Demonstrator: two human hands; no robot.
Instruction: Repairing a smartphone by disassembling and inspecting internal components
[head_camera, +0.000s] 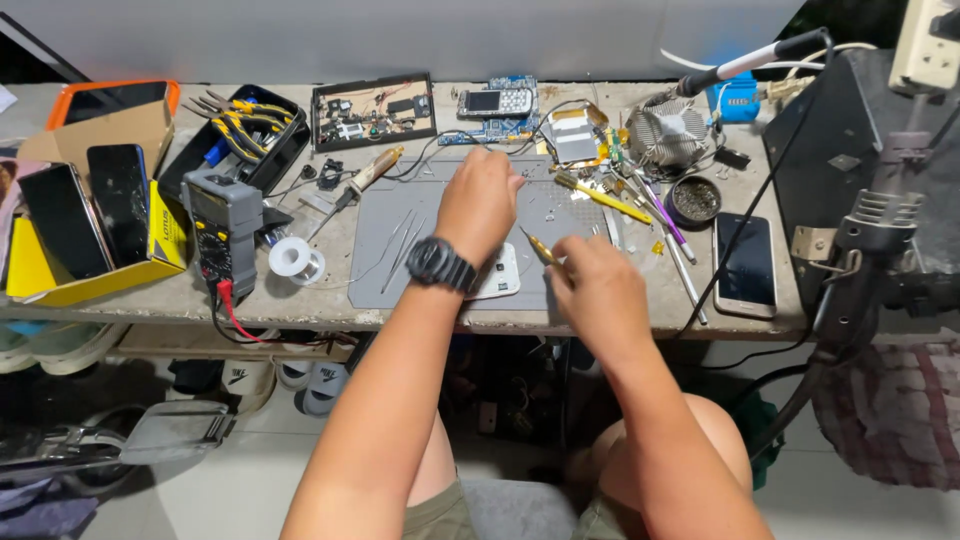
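The cluttered concrete surface carried a grey mat; shoes lay on the floor at lower left. The left hand hovered half-curled and empty over the mat; the right hand pinched a yellow-handled tool.

Grey multimeter, solder spool, pliers tray, round heatsink, phone at bench's right.

I see a small electronics repair workshop: a desk crowded with a multimeter, solder spool, pliers, circuit boards, phones, a grey work mat and a soldering iron.
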